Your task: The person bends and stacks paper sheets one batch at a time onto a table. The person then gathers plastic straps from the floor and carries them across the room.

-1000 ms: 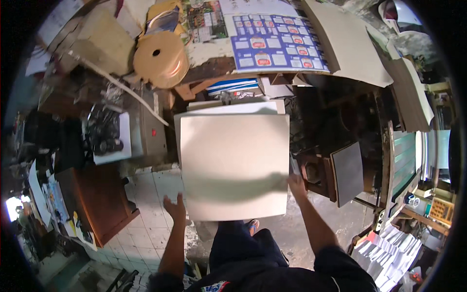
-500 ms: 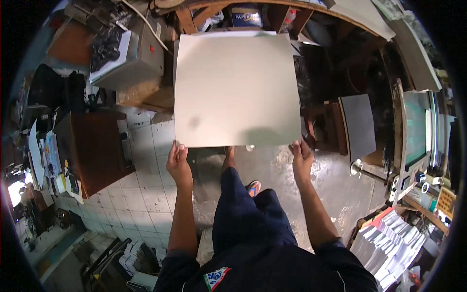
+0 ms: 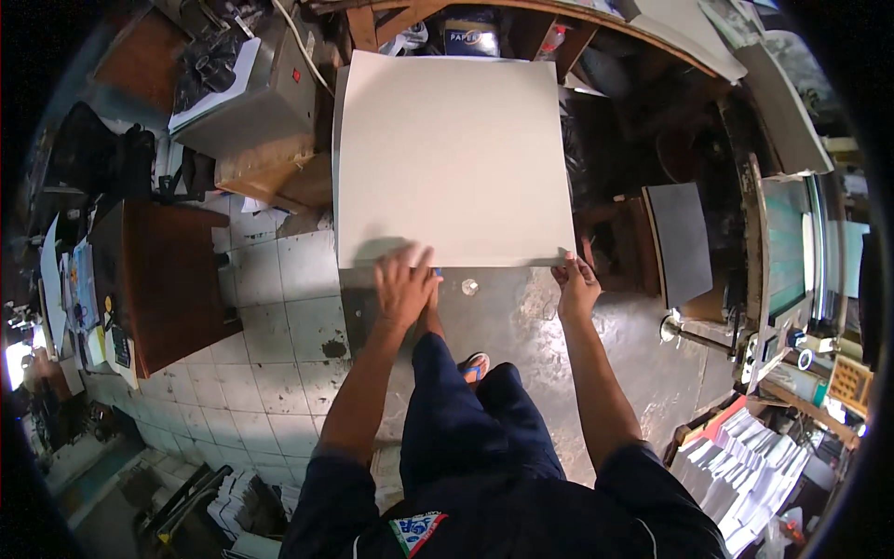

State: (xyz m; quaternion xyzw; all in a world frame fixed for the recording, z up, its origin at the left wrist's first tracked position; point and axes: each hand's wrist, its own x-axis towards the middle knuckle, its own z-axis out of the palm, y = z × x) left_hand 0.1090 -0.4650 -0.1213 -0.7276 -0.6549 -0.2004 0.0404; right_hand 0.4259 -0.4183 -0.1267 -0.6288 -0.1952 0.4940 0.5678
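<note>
A large, pale cream sheet of card or board (image 3: 456,158) spreads out in front of me, its near edge facing my body. What it rests on is hidden beneath it. My right hand (image 3: 578,284) pinches the near right corner, thumb on top and fingers below. Over the near edge, left of its middle, my left hand (image 3: 404,287) has its fingers spread, slightly blurred, and casts a shadow on the sheet. I cannot tell whether its fingertips touch the surface.
A grey metal machine (image 3: 270,98) stands at the far left, a brown wooden cabinet (image 3: 172,284) nearer. To the right are a grey panel (image 3: 680,242) and a machine with a green pane (image 3: 787,247). Paper stacks (image 3: 740,475) fill a box at lower right. My sandalled foot (image 3: 475,366) is below.
My left hand has let go of the near left corner and moved right along the near edge, fingers opening. The sheet has shifted slightly away from me; my right hand stays at its corner.
</note>
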